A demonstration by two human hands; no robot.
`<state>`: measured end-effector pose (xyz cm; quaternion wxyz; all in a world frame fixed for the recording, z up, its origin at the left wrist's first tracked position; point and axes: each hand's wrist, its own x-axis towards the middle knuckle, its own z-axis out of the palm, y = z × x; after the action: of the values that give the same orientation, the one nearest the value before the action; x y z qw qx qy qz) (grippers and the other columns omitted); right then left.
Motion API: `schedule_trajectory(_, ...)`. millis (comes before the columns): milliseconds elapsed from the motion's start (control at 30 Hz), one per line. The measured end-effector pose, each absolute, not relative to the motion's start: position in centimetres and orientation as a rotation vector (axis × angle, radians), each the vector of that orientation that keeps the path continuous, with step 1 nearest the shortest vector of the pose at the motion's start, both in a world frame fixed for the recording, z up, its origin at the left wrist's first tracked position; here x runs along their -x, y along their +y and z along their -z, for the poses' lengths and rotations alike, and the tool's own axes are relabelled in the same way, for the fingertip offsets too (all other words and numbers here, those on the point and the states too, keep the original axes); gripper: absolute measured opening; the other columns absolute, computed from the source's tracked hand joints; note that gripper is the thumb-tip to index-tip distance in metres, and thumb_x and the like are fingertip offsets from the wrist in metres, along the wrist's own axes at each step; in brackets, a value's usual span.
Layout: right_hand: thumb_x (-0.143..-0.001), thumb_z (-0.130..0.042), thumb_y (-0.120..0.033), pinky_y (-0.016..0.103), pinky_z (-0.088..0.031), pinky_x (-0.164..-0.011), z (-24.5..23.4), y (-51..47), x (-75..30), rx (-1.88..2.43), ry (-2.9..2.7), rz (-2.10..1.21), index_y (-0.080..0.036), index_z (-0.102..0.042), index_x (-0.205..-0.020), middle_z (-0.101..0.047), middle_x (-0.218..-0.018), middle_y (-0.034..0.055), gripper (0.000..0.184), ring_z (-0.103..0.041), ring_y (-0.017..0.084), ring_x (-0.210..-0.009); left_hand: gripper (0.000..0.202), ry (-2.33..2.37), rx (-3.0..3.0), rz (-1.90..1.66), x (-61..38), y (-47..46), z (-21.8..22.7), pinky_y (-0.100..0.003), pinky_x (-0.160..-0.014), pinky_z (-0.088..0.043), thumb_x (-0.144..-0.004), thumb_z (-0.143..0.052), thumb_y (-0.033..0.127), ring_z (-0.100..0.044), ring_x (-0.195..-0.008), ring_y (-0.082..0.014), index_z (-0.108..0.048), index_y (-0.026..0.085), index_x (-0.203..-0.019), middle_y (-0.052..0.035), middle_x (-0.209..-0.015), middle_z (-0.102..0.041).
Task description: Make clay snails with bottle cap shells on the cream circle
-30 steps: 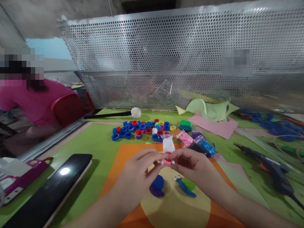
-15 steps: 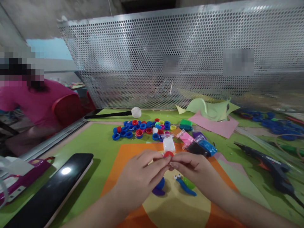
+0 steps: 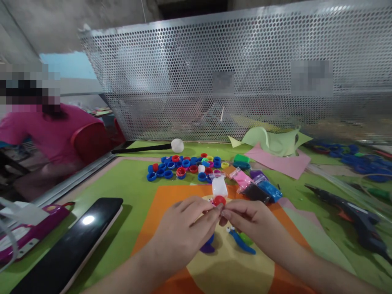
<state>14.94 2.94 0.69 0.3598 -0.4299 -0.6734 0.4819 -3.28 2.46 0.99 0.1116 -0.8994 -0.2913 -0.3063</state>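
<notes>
My left hand [image 3: 183, 232] and my right hand [image 3: 249, 220] meet fingertip to fingertip above the orange and yellow mat [image 3: 159, 204]. Between the pinched fingers sits a small red cap-like piece [image 3: 219, 200]. Just behind it lies a small white bag [image 3: 219, 186]. Under my hands on the yellow circle lie a blue and purple clay figure [image 3: 208, 243] and a blue and green clay snail with googly eyes [image 3: 240, 241], both partly hidden by my fingers.
Several blue and red bottle caps [image 3: 183, 165] lie behind the mat, with coloured clay packets [image 3: 260, 190] to the right. A glue gun [image 3: 352, 214] lies at right, a black phone [image 3: 70, 245] at left. A perforated metal screen [image 3: 214, 73] stands behind. A person in pink sits far left.
My hands have sunk a little toward the mat and closed tighter together; the piece between the fingertips now shows its red side.
</notes>
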Motion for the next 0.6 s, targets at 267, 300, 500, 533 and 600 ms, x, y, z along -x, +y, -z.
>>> schedule_trajectory(267, -0.077, -0.054, -0.034, 0.022, -0.042, -0.058, 0.09, 2.80, -14.93, 1.068, -1.734, -1.288, -0.019, -0.063, -0.068, -0.063, -0.067, 0.0005, 0.020, -0.054, 0.012, -0.063, 0.017, -0.827, 2.643, 0.912, 3.04, 2.19, -0.65, -0.028, -0.057, -0.055, -0.089, -0.044, 0.016, -0.062, -0.065, -0.0156, -0.061, 0.011, -0.088, -0.0050, -0.075, -0.065)
schedule_trajectory(300, -0.077, -0.054, -0.033, 0.022, -0.042, -0.059, 0.20, 2.79, -14.91, 1.067, -1.736, -1.284, -0.018, -0.063, -0.067, -0.063, -0.067, 0.0006, 0.020, -0.055, 0.012, -0.064, 0.017, -0.824, 2.652, 0.922, 3.01, 2.20, -0.57, -0.027, -0.057, -0.055, -0.089, -0.044, 0.016, -0.062, -0.065, -0.0150, -0.060, 0.011, -0.088, -0.0047, -0.074, -0.065)
schedule_trajectory(500, -0.077, -0.051, -0.032, 0.022, -0.041, -0.056, 0.09, 2.65, -14.69, 1.089, -1.782, -1.214, -0.019, -0.062, -0.063, -0.062, -0.063, 0.0010, 0.023, -0.054, 0.012, -0.061, 0.015, -0.862, 2.700, 1.034, 2.93, 2.50, -0.02, -0.025, -0.060, -0.054, -0.087, -0.048, 0.017, -0.061, -0.064, -0.0128, -0.061, 0.014, -0.081, -0.0035, -0.075, -0.066)
schedule_trajectory(533, -0.077, -0.051, -0.032, 0.022, -0.041, -0.055, 0.01, 2.64, -14.68, 1.097, -1.779, -1.206, -0.019, -0.063, -0.063, -0.063, -0.064, 0.0010, 0.023, -0.054, 0.012, -0.061, 0.013, -0.868, 2.684, 1.066, 2.92, 2.55, -0.06, -0.025, -0.061, -0.054, -0.086, -0.049, 0.016, -0.062, -0.064, -0.0128, -0.062, 0.014, -0.081, -0.0036, -0.076, -0.066)
schedule_trajectory(600, -0.077, -0.052, -0.033, 0.022, -0.041, -0.054, -0.09, 2.68, -14.73, 1.114, -1.757, -1.193, -0.019, -0.064, -0.067, -0.063, -0.064, 0.0014, 0.021, -0.055, 0.013, -0.061, 0.012, -0.932, 2.655, 1.178, 2.89, 2.67, -0.34, -0.022, -0.060, -0.053, -0.083, -0.051, 0.012, -0.062, -0.064, -0.0117, -0.063, 0.014, -0.081, -0.0037, -0.076, -0.066)
